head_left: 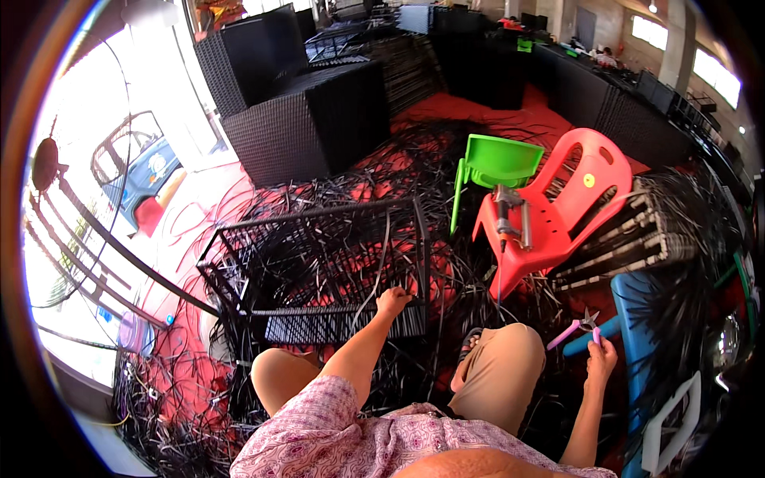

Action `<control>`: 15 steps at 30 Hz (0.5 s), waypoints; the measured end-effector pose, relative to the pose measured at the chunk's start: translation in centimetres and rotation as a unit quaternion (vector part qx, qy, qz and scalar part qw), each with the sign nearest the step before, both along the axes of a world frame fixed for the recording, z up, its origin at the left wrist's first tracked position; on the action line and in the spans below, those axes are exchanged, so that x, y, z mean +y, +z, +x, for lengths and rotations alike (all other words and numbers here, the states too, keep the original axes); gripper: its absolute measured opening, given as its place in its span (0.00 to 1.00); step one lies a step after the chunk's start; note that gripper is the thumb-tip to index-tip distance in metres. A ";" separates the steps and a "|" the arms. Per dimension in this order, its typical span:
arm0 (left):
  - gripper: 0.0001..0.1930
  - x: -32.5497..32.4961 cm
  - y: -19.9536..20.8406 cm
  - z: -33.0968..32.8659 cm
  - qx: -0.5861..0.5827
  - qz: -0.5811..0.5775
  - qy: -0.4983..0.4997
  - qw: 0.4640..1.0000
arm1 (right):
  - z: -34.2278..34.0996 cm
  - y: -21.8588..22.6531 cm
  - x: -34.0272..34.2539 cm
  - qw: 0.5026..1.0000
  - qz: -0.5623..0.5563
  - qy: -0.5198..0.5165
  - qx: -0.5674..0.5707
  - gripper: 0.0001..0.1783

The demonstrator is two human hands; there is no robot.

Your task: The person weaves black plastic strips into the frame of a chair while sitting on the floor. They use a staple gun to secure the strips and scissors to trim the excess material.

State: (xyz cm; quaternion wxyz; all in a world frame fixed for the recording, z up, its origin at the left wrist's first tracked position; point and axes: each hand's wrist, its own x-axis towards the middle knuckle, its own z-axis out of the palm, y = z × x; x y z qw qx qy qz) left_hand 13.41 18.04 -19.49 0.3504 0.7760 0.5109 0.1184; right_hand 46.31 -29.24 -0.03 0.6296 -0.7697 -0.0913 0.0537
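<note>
In front of my knees stands a black, partly woven rectangular furniture frame [315, 311]. Over its near rail is my left hand [393, 302], fingers curled closed; whatever they pinch is too small to make out. A long, thin dark strip [386, 247] runs down across the frame beside that hand. At the right, my right hand [602, 360] is closed on one handle of a pair of pliers [588, 322] with pink-purple handles. The pliers' jaws and handles are spread apart, and they sit above a blue plastic piece of furniture [633, 334].
Loose black strips [191, 374] cover much of the red floor. A red plastic chair [550, 215] carries a power tool [510, 219]; behind it is a green chair [498, 162]. Black woven furniture [311, 127] is stacked at the back. A curved rack [119, 259] stands at left.
</note>
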 end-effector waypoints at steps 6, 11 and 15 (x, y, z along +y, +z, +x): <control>0.19 -3.7 -3.1 -3.8 0.021 -0.067 0.015 0.997 | -6.9 6.8 0.6 0.979 0.122 0.079 0.143 0.10; 0.19 -6.6 -3.1 -5.1 0.019 -0.085 0.006 0.996 | -11.6 8.5 3.4 0.939 0.152 0.220 0.216 0.09; 0.15 -8.7 -1.6 -5.2 -0.009 -0.005 -0.007 1.000 | -16.6 8.8 6.6 0.926 0.193 0.279 0.166 0.16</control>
